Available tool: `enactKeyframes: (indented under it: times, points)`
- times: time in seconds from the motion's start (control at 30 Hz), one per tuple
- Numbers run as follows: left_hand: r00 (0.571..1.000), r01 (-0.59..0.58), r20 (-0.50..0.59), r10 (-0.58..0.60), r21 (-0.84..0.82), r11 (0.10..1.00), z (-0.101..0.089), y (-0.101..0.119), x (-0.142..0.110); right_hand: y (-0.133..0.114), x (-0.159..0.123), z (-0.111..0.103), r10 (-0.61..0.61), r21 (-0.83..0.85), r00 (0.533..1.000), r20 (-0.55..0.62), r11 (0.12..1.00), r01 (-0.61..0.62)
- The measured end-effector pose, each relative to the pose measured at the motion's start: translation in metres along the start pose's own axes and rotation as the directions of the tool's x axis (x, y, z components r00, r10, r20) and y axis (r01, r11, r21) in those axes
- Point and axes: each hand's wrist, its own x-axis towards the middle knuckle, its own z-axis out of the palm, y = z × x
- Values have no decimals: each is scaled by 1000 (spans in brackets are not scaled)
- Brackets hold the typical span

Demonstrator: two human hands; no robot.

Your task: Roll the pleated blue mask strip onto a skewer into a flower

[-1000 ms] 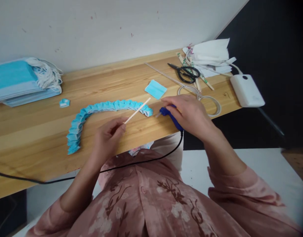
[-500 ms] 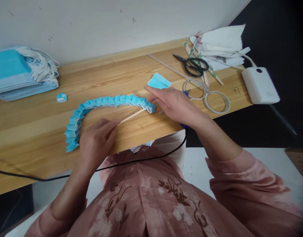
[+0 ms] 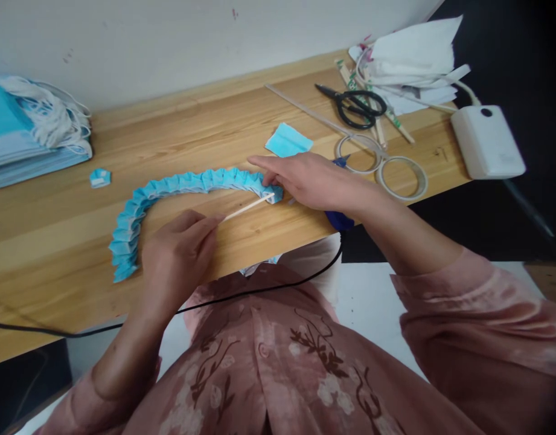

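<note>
A curved chain of folded blue mask material (image 3: 187, 182) lies on the wooden table. My left hand (image 3: 180, 251) is closed round a thin wooden stick (image 3: 246, 209), whose far tip touches the chain's right end. At that same end my right hand (image 3: 311, 181) grips the chain with its lower fingers and thumb, the index finger stretched out above; its grip is partly hidden. Just behind this hand lies a flat blue square (image 3: 288, 140). Partly under my right wrist is a blue-handled tool (image 3: 338, 220), its kind hard to tell.
Stacked blue masks (image 3: 28, 133) stand at the left, near a small folded blue piece (image 3: 100, 177). To the right are black scissors (image 3: 359, 109), tape rolls (image 3: 402, 178), wrapped chopsticks (image 3: 399, 130), white paper (image 3: 413, 54) and a white power bank (image 3: 488, 142). A black cable (image 3: 259, 292) crosses in front.
The stick's tip has moved slightly further onto the chain's end. My right index finger reaches a little further left. The whole view has shifted slightly.
</note>
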Motion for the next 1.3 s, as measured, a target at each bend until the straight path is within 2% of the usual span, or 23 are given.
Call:
enactKeyframes:
  times: [0.2,0.37,0.57,0.87,1.07,1.3]
  points:
    - [999,-42,23,41,58,997,2,5,11,-1,3,-3,-1,-1,1000,30,1000,1]
    - [998,-19,53,15,64,998,4,9,15,1,3,-1,-9,2,1000,14,1000,9]
    - [997,8,74,-13,70,997,6,9,15,0,3,-3,-12,-22,1000,13,1000,12]
    - [996,-14,84,6,98,995,5,10,16,-4,3,-4,28,-5,1000,8,1000,-28]
    - [997,3,83,-10,94,996,7,10,15,-1,3,-3,-12,-13,1000,-3,1000,12]
    - [995,23,93,-33,108,994,8,10,16,1,4,-2,-4,-26,1000,21,1000,5]
